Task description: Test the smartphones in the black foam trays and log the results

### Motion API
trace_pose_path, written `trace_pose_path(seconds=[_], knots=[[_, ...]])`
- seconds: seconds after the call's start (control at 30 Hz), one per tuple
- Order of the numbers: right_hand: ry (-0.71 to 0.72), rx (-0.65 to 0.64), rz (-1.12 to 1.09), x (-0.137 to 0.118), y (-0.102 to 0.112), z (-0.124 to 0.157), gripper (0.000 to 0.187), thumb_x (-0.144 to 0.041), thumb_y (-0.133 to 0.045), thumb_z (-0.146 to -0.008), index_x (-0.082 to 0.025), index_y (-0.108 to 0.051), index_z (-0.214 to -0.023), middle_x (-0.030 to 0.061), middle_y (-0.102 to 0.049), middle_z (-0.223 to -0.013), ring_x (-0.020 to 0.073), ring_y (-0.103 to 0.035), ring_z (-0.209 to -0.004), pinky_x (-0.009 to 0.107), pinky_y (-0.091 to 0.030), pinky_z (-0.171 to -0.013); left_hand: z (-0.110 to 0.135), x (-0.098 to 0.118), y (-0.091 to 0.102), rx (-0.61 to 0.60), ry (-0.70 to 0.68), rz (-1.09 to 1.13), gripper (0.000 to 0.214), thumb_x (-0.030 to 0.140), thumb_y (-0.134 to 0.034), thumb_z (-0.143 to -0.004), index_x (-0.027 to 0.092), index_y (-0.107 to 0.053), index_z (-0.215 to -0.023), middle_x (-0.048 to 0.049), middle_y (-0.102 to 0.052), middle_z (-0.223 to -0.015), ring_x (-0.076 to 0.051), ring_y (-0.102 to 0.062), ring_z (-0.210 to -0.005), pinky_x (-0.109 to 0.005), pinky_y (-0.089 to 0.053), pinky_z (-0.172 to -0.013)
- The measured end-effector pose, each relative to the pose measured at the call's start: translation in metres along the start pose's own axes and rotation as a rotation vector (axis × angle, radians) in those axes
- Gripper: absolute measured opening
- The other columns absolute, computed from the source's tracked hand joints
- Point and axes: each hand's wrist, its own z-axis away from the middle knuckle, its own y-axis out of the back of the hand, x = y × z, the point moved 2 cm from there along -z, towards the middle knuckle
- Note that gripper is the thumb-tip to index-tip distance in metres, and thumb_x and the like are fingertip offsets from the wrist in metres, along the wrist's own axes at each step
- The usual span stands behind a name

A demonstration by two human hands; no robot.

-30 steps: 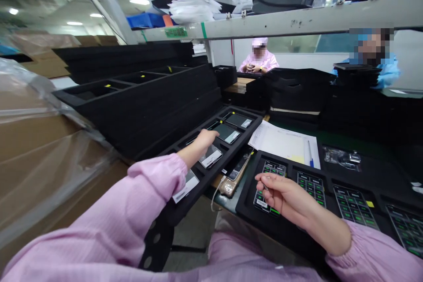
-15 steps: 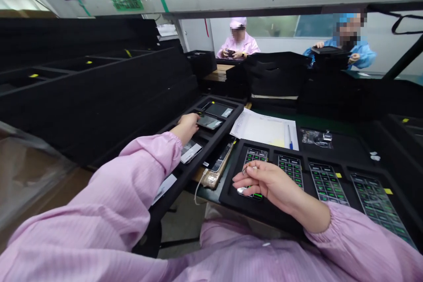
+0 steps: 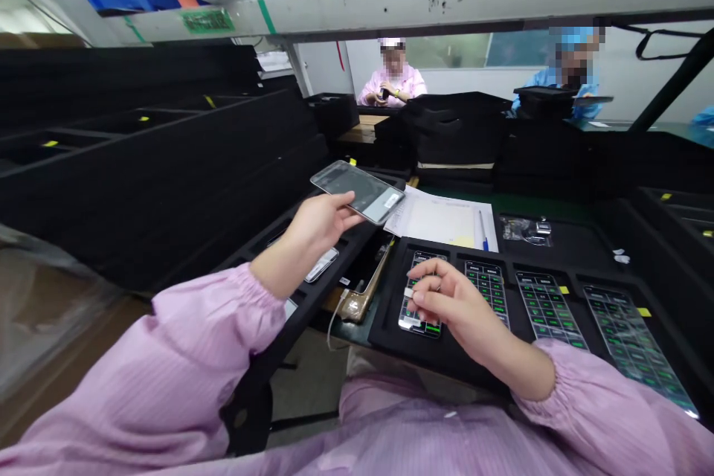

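My left hand is closed on the near edge of a smartphone. The phone has a dark screen and a white label at its right end; it is held tilted above a black foam tray. My right hand hovers over the leftmost phone in a second foam tray. Its thumb and forefinger pinch a small whitish piece too small to name. Beneath these fingers lies a lit phone showing a grid with green marks. Another white-labelled phone lies in the left tray.
Several lit phones, including one, sit to the right. Paper sheets and a blue pen lie behind. Stacked black trays rise at left. A white cable hangs between the trays. Two co-workers sit beyond the shelf.
My left hand has lifted the smartphone out of the left tray and brought it up and to the right. My right hand stays over the same phone, its fingers turned slightly.
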Motion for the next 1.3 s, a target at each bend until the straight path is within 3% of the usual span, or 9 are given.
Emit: trace_pose_path(seconds=[0.13,0.27,0.37,0.5,0.73,0.9,1.03,1.13,1.3], knots=[[0.153,0.074,0.074,-0.007,-0.003,0.008,0.038,-0.037,-0.083,-0.072,-0.021,-0.057,-0.095,-0.0028,-0.066,-0.066,0.0151,-0.065,-0.065,0.023,-0.044,-0.055,0.054,-0.006,-0.008,-0.128,0.063,0.03,0.016,0.0,-0.052,-0.086,0.006,-0.067,-0.088,-0.0123,-0.074,-0.088,-0.02,-0.071,-0.077,-0.038,-0.062,-0.08],[0.283,0.194,0.101,-0.018,-0.006,0.018,0.035,-0.038,-0.082,-0.075,-0.022,-0.051,-0.082,-0.0025,-0.066,-0.071,0.0173,-0.07,-0.073,0.023,-0.045,-0.056,0.075,-0.015,-0.008,-0.118,0.175,0.046,0.02,0.0,-0.05,-0.088,0.007,-0.067,-0.084,-0.0118,-0.074,-0.084,-0.02,-0.072,-0.075,-0.038,-0.062,-0.08],[0.336,0.225,0.101,-0.023,-0.006,0.021,0.037,-0.036,-0.083,-0.074,-0.023,-0.048,-0.078,-0.004,-0.066,-0.07,0.0167,-0.071,-0.073,0.024,-0.047,-0.06,0.079,-0.018,-0.007,-0.093,0.213,0.038,0.022,-0.001,-0.048,-0.088,0.008,-0.067,-0.081,-0.0112,-0.074,-0.082,-0.02,-0.072,-0.073,-0.036,-0.062,-0.078],[0.296,0.2,0.1,-0.025,-0.004,0.019,0.04,-0.036,-0.083,-0.072,-0.023,-0.046,-0.078,-0.004,-0.066,-0.068,0.0166,-0.071,-0.071,0.025,-0.047,-0.061,0.083,-0.019,-0.007,-0.109,0.174,0.016,0.019,0.001,-0.051,-0.088,0.009,-0.068,-0.084,-0.0113,-0.074,-0.085,-0.02,-0.072,-0.075,-0.036,-0.062,-0.077],[0.223,0.178,0.115,-0.021,-0.001,0.016,0.041,-0.038,-0.083,-0.07,-0.023,-0.045,-0.078,-0.0049,-0.063,-0.065,0.0165,-0.068,-0.068,0.026,-0.047,-0.062,0.093,-0.028,-0.006,-0.229,-0.037,-0.002,0.014,0.012,-0.061,-0.085,0.016,-0.064,-0.098,-0.0105,-0.073,-0.1,-0.025,-0.073,-0.087,-0.037,-0.062,-0.073],[0.26,0.216,0.098,-0.015,0.002,0.014,0.043,-0.039,-0.086,-0.068,-0.023,-0.047,-0.077,-0.0049,-0.063,-0.065,0.0145,-0.066,-0.066,0.024,-0.044,-0.06,0.1,-0.036,-0.006,-0.209,-0.162,-0.005,0.024,0.019,-0.07,-0.08,0.021,-0.06,-0.101,-0.006,-0.072,-0.108,-0.025,-0.072,-0.093,-0.034,-0.062,-0.069],[0.179,0.09,0.089,-0.011,0.006,0.012,0.042,-0.046,-0.082,-0.072,-0.022,-0.056,-0.094,-0.0003,-0.069,-0.069,0.0122,-0.056,-0.056,0.023,-0.035,-0.051,0.101,-0.033,-0.007,-0.217,-0.133,0.022,0.024,0.019,-0.071,-0.079,0.02,-0.061,-0.101,-0.0064,-0.073,-0.103,-0.025,-0.072,-0.096,-0.036,-0.062,-0.075],[0.148,0.011,0.147,-0.012,0.008,0.013,0.037,-0.053,-0.074,-0.078,-0.02,-0.061,-0.086,0.0002,-0.066,-0.06,0.0099,-0.045,-0.048,0.024,-0.031,-0.048,0.1,-0.03,-0.007,-0.199,-0.104,0.017,0.019,0.017,-0.069,-0.081,0.021,-0.062,-0.099,-0.0055,-0.073,-0.101,-0.025,-0.072,-0.096,-0.037,-0.062,-0.076],[0.225,0.009,0.244,-0.018,0.006,0.016,0.032,-0.05,-0.077,-0.078,-0.021,-0.064,-0.075,-0.0016,-0.061,-0.058,0.0126,-0.054,-0.055,0.026,-0.041,-0.056,0.1,-0.034,-0.005,-0.244,-0.014,0.055,0.011,0.016,-0.069,-0.081,0.019,-0.062,-0.089,-0.0065,-0.074,-0.097,-0.027,-0.072,-0.096,-0.039,-0.062,-0.078]])
